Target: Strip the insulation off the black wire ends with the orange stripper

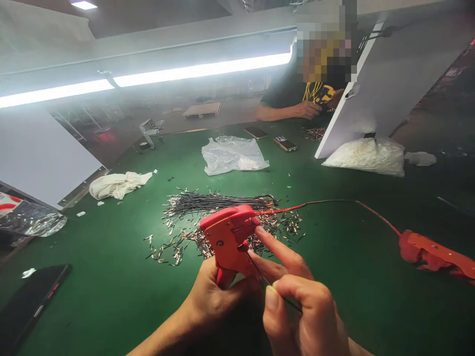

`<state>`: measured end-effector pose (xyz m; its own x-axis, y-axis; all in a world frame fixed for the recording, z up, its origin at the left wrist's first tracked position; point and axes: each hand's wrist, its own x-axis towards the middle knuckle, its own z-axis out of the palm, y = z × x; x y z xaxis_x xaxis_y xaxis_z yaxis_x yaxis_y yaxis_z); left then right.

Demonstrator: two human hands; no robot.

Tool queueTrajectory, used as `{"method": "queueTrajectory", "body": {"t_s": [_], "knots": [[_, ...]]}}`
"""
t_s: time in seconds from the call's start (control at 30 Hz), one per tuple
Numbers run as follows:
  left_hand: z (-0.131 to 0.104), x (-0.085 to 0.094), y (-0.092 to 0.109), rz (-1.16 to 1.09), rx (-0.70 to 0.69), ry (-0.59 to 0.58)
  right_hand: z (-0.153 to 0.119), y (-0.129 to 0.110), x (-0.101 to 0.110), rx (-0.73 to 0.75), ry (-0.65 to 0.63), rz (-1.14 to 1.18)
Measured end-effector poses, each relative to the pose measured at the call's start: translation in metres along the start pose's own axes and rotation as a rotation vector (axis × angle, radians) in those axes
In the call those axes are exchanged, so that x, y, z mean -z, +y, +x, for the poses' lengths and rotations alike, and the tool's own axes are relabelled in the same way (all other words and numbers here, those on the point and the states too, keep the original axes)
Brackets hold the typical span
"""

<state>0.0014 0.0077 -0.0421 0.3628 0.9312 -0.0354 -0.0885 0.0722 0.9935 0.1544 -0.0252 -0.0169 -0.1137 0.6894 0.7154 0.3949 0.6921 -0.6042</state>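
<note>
My left hand (211,291) is wrapped round the handles of a red and orange wire stripper (228,232), held upright over the table. Between thumb and fingers, my right hand (304,301) pinches a thin black wire (259,271), whose upper end meets the stripper's side near its cutter. My right index finger reaches up to the stripper's head. Behind the tool lies a bundle of black wires (218,201) with pale ends. Around it are scattered short cut-off wire scraps (178,252), some with copper showing.
A second red stripper (438,252) lies at right, with a red strip (334,201) running from it. A plastic bag (233,155), two phones, a white cloth (118,185) and a filled bag (367,155) sit farther back. Across the table a person (285,104) holds a yellow-black tool.
</note>
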Motion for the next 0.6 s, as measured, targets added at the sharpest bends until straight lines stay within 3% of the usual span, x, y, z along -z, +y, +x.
{"method": "queueTrajectory", "body": {"t_s": [0.23, 0.43, 0.6], "knots": [[0.002, 0.000, 0.004, 0.011, 0.022, -0.040, 0.007, -0.001, -0.006, 0.004, 0.061, 0.011], [0.007, -0.001, 0.003, 0.071, 0.026, 0.051, 0.010, 0.015, -0.008, -0.124, 0.090, -0.048], [0.009, 0.004, 0.004, 0.012, 0.015, 0.145, 0.016, 0.028, -0.002, -0.140, 0.071, -0.290]]}}
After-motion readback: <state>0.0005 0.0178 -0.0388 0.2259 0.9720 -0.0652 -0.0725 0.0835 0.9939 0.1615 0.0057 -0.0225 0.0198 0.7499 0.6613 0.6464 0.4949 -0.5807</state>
